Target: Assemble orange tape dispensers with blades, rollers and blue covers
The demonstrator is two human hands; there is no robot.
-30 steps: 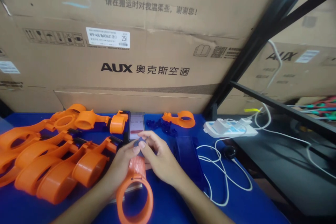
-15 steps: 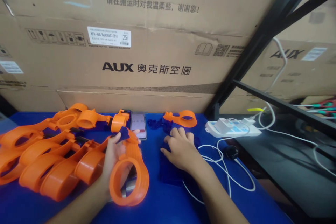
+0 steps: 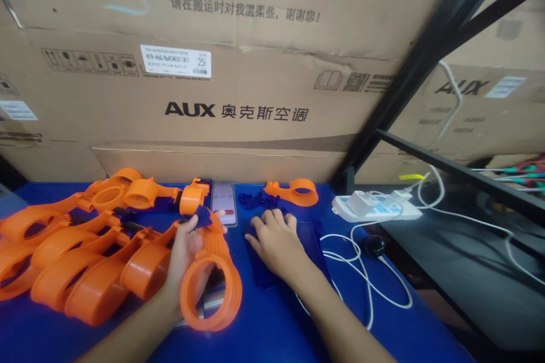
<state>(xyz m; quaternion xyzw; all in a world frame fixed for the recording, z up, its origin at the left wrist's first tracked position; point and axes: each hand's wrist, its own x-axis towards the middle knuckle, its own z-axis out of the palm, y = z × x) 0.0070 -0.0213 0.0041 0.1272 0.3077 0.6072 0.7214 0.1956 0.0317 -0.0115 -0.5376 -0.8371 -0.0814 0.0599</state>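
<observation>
My left hand (image 3: 187,252) is closed around the handle of an orange tape dispenser (image 3: 232,295), its round hub hanging towards me. A small dark blue piece (image 3: 203,217) sits at the dispenser's upper end, by my thumb. My right hand (image 3: 275,238) lies palm down on a dark blue, see-through tray or bag (image 3: 309,232), its kind unclear. The fingers there are bent and a little apart, with the tips partly hidden. Beyond them are several small dark blue parts (image 3: 255,199) and another orange dispenser (image 3: 303,191).
Several orange dispensers (image 3: 96,289) crowd the left side of the blue table (image 3: 238,346). A phone (image 3: 224,204) lies at the back. White cables (image 3: 368,283) and a power strip (image 3: 377,207) are at right, near a black metal frame (image 3: 419,65). Large cartons (image 3: 238,142) stand behind.
My right hand has shifted left and slightly towards me, and the dark blue thing under it has moved and turned a little. My left hand still holds the dispenser, almost unmoved.
</observation>
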